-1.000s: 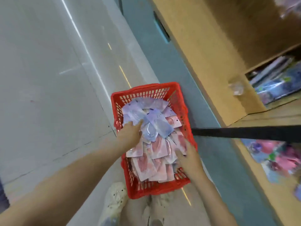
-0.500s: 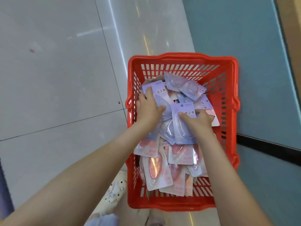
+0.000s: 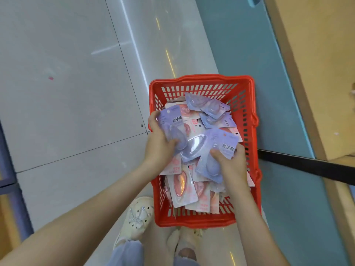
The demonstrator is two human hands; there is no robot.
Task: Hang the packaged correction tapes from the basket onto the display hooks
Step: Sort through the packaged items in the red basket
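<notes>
A red plastic basket [image 3: 249, 104] stands on the floor, filled with several packaged correction tapes, purple ones [image 3: 209, 107] toward the far end and pink ones [image 3: 182, 189] toward the near end. My left hand [image 3: 157, 143] grips a purple pack [image 3: 172, 123] lifted above the pile at the basket's left side. Over the basket's right half, my right hand [image 3: 230, 164] grips purple packs [image 3: 215, 144], at least two overlapping. No display hooks are in view.
The basket sits on grey floor tiles [image 3: 67, 93] beside the teal base [image 3: 269, 93] of a wooden display unit [image 3: 317, 64] on the right. A black bar [image 3: 307, 166] juts toward the basket from the right. My white shoe [image 3: 138, 219] is just left of the basket's near end.
Both hands have lifted purple packs up from the pile. The view shifted, so the basket sits further right and lower in the frame.
</notes>
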